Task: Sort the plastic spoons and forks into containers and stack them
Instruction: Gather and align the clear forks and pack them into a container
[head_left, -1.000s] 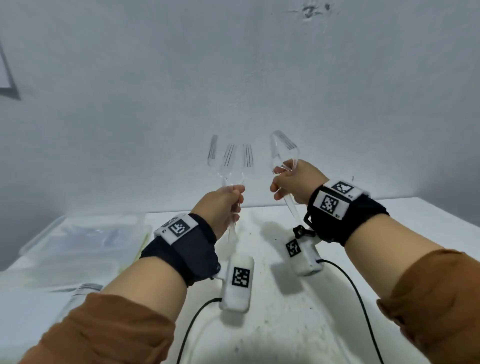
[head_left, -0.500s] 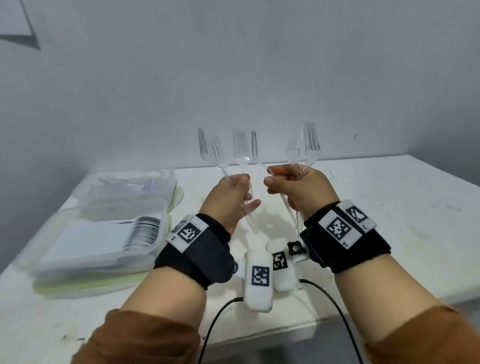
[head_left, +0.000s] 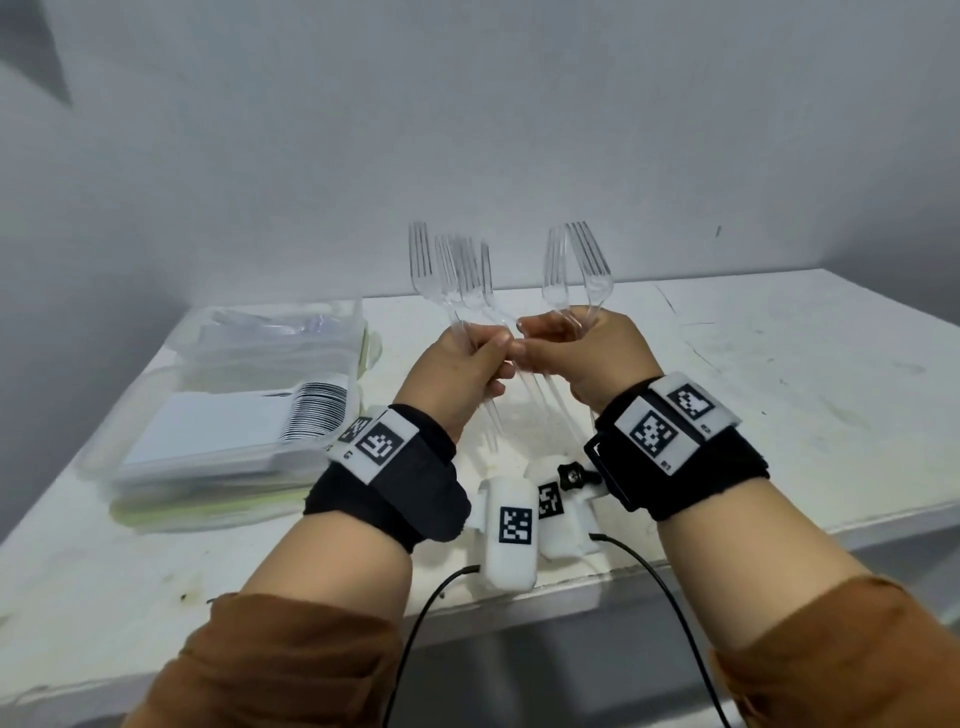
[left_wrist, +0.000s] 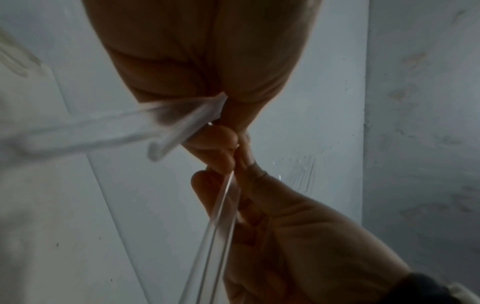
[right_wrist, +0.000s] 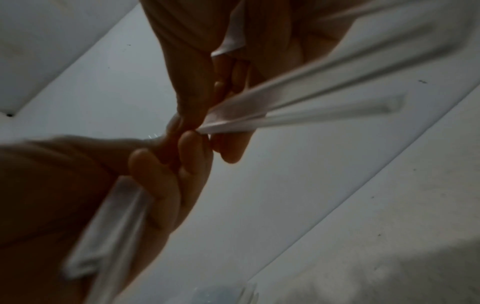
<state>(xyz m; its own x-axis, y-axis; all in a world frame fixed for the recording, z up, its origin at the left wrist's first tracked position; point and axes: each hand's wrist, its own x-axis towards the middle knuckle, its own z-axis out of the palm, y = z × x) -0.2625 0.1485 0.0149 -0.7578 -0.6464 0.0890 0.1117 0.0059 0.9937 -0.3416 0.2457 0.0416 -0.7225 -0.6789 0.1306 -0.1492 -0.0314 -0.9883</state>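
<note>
Both hands are raised over the white table (head_left: 779, 395), tines up. My left hand (head_left: 467, 358) grips a fanned bunch of several clear plastic forks (head_left: 457, 270) by their handles. My right hand (head_left: 582, 348) grips two clear forks (head_left: 576, 270) the same way. The fingertips of the two hands touch between the bunches. In the left wrist view the fork handles (left_wrist: 182, 121) stick out of my left hand (left_wrist: 218, 148), with the right hand below. The right wrist view shows handles (right_wrist: 298, 102) running out of my right hand (right_wrist: 207, 115).
Two clear plastic containers sit at the table's left: a near one (head_left: 218, 441) holding a white barcoded sheet, and a far one (head_left: 270, 332) with clear cutlery inside. Cables hang from the wrist cameras over the table's front edge (head_left: 519, 608).
The view has tilted down, so the table and containers show more fully. Both hands have come together until their fingertips touch, and the left bunch of forks stands closer together.
</note>
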